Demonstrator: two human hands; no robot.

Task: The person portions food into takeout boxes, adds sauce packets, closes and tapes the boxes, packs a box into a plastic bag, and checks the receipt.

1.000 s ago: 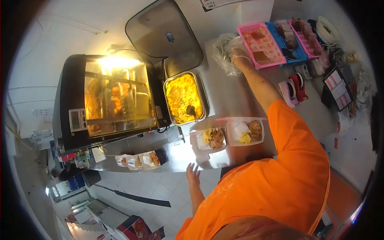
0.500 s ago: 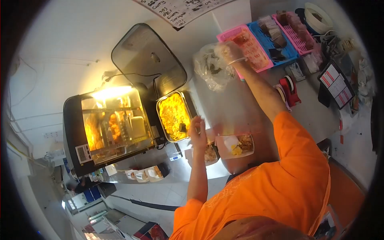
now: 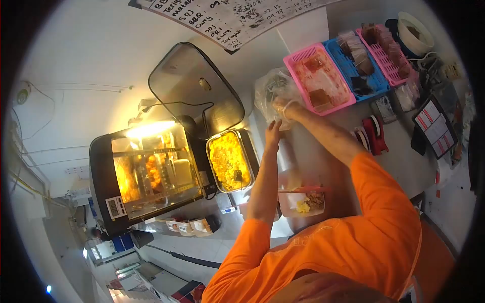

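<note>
My right hand (image 3: 288, 108) is at the lower edge of a clear plastic bag (image 3: 275, 86) that holds small dark items; its fingers are closed on the bag. Just below and to the left, my left hand (image 3: 273, 132) is raised near the bag with its fingers apart. A pink basket (image 3: 323, 81) with a few brown packets stands right of the bag. Below my hands, an open takeaway box (image 3: 312, 209) holds yellow food and brown meat. My left forearm hides most of a second box.
A metal tray of yellow food (image 3: 228, 159) sits beside a lit glass warmer (image 3: 156, 169), its dark lid (image 3: 194, 88) leaning on the wall. Blue basket (image 3: 359, 70), another pink basket (image 3: 386, 53), red tape dispenser (image 3: 375, 135) and black-framed stand (image 3: 434, 126) are at the right.
My left hand has risen from the counter's front edge, past the boxes, to the bag. My right hand has drawn slightly down and left from the pink basket's edge.
</note>
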